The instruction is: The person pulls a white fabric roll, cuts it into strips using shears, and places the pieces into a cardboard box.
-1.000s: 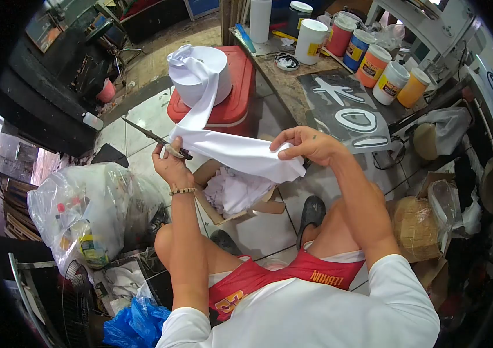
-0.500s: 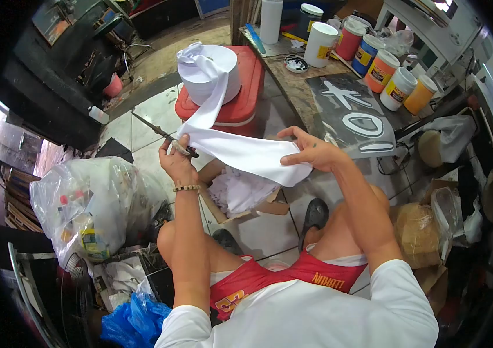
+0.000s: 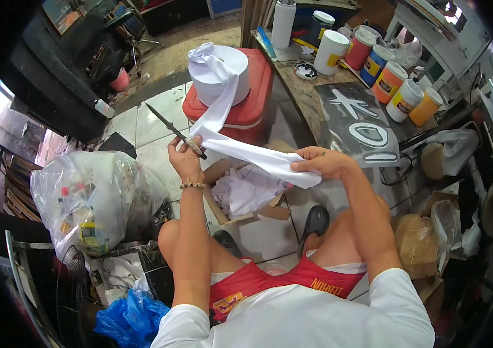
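A white cloth strip (image 3: 252, 153) runs from a large white roll (image 3: 220, 78) down between my two hands. My left hand (image 3: 186, 156) is closed on dark scissors (image 3: 168, 124) and also pinches the strip near the roll side; the blades point up and away to the left. At the strip's free end, my right hand (image 3: 322, 163) pinches the cloth between thumb and fingers. The roll rests on a red cooler (image 3: 258, 87). Below the strip, an open cardboard box (image 3: 214, 209) holds white cloth scraps (image 3: 246, 188).
Paint jars (image 3: 388, 82) line a wooden table (image 3: 293, 75) at the upper right, beside a dark painted sign (image 3: 359, 124). A clear bag of bottles (image 3: 92, 197) stands at the left, a blue bag (image 3: 133, 319) below it, and a brown package (image 3: 417, 243) at the right.
The view has shifted, so the surroundings appear farther right and lower. The free end of the strip has narrowed and bunched, and my right fingers have closed more around it.
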`<state>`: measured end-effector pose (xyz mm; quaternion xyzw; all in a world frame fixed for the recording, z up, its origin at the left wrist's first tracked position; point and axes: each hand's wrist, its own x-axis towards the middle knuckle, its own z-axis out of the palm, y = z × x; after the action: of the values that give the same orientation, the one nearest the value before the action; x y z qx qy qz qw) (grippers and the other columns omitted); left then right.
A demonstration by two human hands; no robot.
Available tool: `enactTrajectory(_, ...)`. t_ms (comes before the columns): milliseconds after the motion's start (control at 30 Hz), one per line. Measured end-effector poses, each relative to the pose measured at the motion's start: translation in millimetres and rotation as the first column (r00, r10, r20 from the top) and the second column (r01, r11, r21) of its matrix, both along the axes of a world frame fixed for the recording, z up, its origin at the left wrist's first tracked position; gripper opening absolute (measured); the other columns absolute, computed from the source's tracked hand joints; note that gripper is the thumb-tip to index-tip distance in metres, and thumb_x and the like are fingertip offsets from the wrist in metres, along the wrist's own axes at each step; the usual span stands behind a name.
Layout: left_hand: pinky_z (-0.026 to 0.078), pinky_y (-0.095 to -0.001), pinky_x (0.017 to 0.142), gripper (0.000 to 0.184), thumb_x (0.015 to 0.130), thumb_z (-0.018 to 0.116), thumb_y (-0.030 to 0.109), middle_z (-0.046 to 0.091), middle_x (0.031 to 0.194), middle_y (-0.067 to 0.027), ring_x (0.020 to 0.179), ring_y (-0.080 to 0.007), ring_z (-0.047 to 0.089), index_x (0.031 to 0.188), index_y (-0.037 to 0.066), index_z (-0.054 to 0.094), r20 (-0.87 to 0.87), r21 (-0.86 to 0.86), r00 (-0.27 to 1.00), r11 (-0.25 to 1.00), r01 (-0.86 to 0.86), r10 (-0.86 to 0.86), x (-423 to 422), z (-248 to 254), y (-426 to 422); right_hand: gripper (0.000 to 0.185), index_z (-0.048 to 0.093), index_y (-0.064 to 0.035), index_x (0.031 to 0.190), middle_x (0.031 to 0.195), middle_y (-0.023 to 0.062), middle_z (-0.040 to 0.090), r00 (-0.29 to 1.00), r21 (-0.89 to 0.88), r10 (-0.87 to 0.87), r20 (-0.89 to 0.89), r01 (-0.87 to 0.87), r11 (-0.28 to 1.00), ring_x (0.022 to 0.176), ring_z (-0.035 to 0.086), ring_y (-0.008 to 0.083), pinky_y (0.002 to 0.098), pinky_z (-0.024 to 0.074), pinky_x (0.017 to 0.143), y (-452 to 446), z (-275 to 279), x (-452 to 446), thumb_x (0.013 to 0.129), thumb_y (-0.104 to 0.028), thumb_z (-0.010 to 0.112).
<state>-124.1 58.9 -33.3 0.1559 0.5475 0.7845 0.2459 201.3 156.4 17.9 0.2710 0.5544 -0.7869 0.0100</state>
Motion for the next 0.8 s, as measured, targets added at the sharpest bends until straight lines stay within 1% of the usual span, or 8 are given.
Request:
enactTrajectory(200, 0.054, -0.027, 0.065, 0.058, 0.077, 0.073, 0.0, 0.067, 0.095, -0.0132, 0.073, -0.0155, 0.065, 0.127, -0.005, 0.042, -0.265, -0.493, 0.944, 0.869, 0.044, -0.198, -11, -17, -10, 0.04, 0.059, -0.0004, 0.127, 0.106, 0.0057, 0.069, 0.978, -0.071, -0.18, -0.105, 0.174, 0.982, 0.085, 0.067, 0.0131, 0.0274, 0.0541, 0.076, 8, -1, 4, 0.096, -0.024, 0.064)
enactTrajectory(300, 0.05, -0.0274, 0.069, 0.058, 0.081, 0.071, 0.007, 0.067, 0.1, -0.0088, 0.08, -0.0142, 0.062, 0.132, -0.002, 0.043, -0.158, -0.257, 0.847, 0.849, 0.461, -0.508, 11, 11, -26, 0.034, 0.06, -0.0011, 0.122, 0.098, 0.0039, 0.067, 0.957, 0.039, -0.277, -0.081, 0.281, 0.959, 0.077, 0.064, 0.01, 0.0263, 0.0573, 0.073, 17, -5, 5, 0.097, -0.024, 0.062)
enactTrajectory(433, 0.048, -0.0291, 0.087, 0.074, 0.081, 0.08, 0.016, 0.063, 0.115, -0.0083, 0.102, -0.0159, 0.059, 0.14, -0.001, 0.039, 0.062, -0.056, 0.355, 0.352, 0.934, -0.933, 61, 22, -54, 0.028, 0.063, -0.0049, 0.113, 0.086, -0.0007, 0.063, 0.925, 0.143, -0.38, 0.024, 0.373, 0.917, 0.07, 0.059, 0.0052, 0.0218, 0.0549, 0.058, 25, 9, 11, 0.098, -0.029, 0.061)
enactTrajectory(500, 0.045, -0.0287, 0.094, 0.087, 0.079, 0.083, 0.018, 0.059, 0.126, -0.0125, 0.113, -0.0146, 0.056, 0.146, -0.003, 0.033, 0.233, 0.017, 0.127, 0.135, 0.991, -0.964, 82, -16, -62, 0.028, 0.063, -0.0055, 0.109, 0.083, -0.0001, 0.064, 0.921, 0.203, -0.389, 0.005, 0.38, 0.903, 0.066, 0.059, 0.0059, 0.022, 0.0513, 0.054, 39, 3, 21, 0.099, -0.031, 0.058)
enactTrajectory(533, 0.046, -0.0298, 0.094, 0.086, 0.08, 0.082, 0.018, 0.057, 0.13, -0.0145, 0.114, -0.0161, 0.056, 0.146, -0.002, 0.032, 0.139, -0.083, 0.074, 0.063, 0.995, -0.987, 92, -40, -64, 0.028, 0.064, -0.0061, 0.106, 0.08, 0.0006, 0.065, 0.924, 0.252, -0.382, -0.013, 0.373, 0.893, 0.061, 0.06, 0.0066, 0.0221, 0.0478, 0.049, 44, 2, 26, 0.1, -0.033, 0.056)
enactTrajectory(600, 0.045, -0.0317, 0.097, 0.088, 0.079, 0.082, 0.022, 0.055, 0.135, -0.0163, 0.119, -0.0189, 0.055, 0.147, -0.001, 0.031, 0.304, 0.122, -0.116, -0.082, 0.989, -0.946, 123, -3, -68, 0.028, 0.064, -0.0054, 0.106, 0.078, 0.0003, 0.064, 0.905, 0.28, -0.424, -0.026, 0.413, 0.866, 0.059, 0.056, 0.0055, 0.0215, 0.0447, 0.048, 45, 9, 32, 0.1, -0.032, 0.055)
enactTrajectory(733, 0.043, -0.034, 0.101, 0.092, 0.077, 0.083, 0.025, 0.054, 0.137, -0.0178, 0.125, -0.0221, 0.053, 0.147, 0.0, 0.028, 0.356, 0.171, -0.178, -0.123, 0.978, -0.917, 143, -25, -65, 0.029, 0.063, -0.0046, 0.107, 0.081, -0.0007, 0.064, 0.853, 0.338, -0.518, -0.063, 0.507, 0.793, 0.061, 0.055, 0.0048, 0.02, 0.0419, 0.048, 41, 25, 44, 0.101, -0.031, 0.055)
enactTrajectory(800, 0.053, -0.0257, 0.088, 0.094, 0.076, 0.083, 0.034, 0.052, 0.14, -0.0189, 0.125, -0.022, 0.055, 0.148, 0.007, 0.028, 0.34, 0.172, -0.13, -0.074, 0.982, -0.931, 150, -28, -63, 0.029, 0.063, -0.0047, 0.11, 0.082, -0.001, 0.064, 0.87, 0.329, -0.485, -0.088, 0.485, 0.81, 0.063, 0.055, 0.0045, 0.0199, 0.0422, 0.048, 41, 25, 47, 0.101, -0.032, 0.055)
